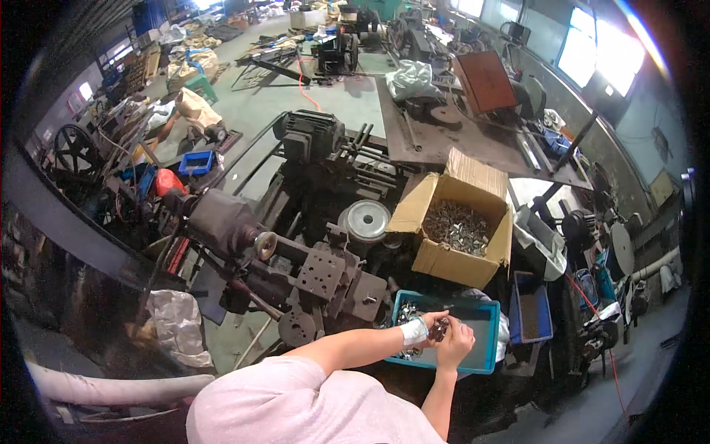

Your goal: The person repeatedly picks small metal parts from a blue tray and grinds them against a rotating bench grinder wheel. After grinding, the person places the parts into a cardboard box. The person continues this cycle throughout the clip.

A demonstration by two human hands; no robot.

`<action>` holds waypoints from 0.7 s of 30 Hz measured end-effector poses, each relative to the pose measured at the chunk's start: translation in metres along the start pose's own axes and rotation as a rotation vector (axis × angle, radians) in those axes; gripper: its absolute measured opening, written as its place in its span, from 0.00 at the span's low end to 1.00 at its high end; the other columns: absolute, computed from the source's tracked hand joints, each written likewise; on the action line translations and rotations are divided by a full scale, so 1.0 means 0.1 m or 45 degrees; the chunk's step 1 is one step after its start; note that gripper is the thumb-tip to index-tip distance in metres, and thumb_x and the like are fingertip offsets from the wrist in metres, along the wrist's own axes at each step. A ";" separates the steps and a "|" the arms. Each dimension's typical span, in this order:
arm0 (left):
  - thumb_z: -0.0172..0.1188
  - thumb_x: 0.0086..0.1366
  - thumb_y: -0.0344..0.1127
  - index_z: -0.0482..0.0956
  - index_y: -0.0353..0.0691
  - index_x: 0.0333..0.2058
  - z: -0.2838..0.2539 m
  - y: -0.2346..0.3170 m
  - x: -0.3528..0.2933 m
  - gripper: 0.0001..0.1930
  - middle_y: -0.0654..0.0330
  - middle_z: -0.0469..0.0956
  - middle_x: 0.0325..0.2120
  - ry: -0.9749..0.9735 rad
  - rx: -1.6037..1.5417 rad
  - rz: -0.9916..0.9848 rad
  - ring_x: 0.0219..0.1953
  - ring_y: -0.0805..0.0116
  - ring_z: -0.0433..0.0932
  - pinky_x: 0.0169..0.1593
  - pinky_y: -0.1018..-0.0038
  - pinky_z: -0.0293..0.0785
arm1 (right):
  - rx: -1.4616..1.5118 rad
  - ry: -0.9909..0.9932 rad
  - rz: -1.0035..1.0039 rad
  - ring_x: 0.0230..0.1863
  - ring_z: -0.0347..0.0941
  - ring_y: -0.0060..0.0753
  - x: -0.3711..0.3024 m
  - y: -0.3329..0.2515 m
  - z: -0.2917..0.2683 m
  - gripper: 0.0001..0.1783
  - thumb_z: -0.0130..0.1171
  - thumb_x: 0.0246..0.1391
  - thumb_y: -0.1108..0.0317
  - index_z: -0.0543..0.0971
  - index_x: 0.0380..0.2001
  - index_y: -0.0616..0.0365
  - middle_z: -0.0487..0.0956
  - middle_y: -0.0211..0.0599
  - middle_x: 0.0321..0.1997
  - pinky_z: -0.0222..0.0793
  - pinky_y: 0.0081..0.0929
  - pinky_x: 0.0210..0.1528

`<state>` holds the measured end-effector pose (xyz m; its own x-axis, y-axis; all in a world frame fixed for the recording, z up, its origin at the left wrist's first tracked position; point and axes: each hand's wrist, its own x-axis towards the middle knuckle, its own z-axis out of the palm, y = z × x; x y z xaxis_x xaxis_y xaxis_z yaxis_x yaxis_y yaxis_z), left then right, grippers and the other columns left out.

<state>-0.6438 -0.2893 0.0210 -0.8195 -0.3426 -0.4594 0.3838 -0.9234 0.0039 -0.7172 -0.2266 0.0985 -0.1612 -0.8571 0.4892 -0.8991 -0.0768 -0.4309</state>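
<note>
Both hands are together over a teal tray [484,362]. My left hand [429,323], with a white wrap round its wrist, is closed around a cluster of small shiny metal parts [441,329]. Closed against the same cluster from the other side is my right hand [458,339]. Between the fingers the parts show only in part, and their exact kind is too small to tell. More loose metal pieces [406,314] lie in the left side of the tray, while grey bottom shows on its right side.
Beyond the tray stands an open cardboard box [452,266] filled with small metal pieces [462,228]. A dark machine [318,274] with a motor [309,133] fills the left. At right are a blue bin [548,314] and a white basket [546,244]. A metal worktable [410,140] stands farther back.
</note>
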 end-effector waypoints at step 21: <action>0.50 0.58 0.50 0.69 0.40 0.24 -0.20 0.30 -2.14 0.17 0.61 0.71 0.24 -0.097 0.465 0.263 0.27 0.69 0.71 0.30 0.68 0.71 | 1.721 -0.480 0.938 0.18 0.65 0.20 0.05 -0.87 -0.09 0.13 0.48 0.51 0.73 0.72 0.40 0.67 0.71 0.32 0.20 0.61 0.16 0.18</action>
<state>-0.4486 -0.2404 0.1012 -0.7755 -0.5262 -0.3489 0.3789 -0.8299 0.4095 -0.6432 -0.2195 0.1448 -0.0894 -0.9659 -0.2432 0.3705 0.1944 -0.9083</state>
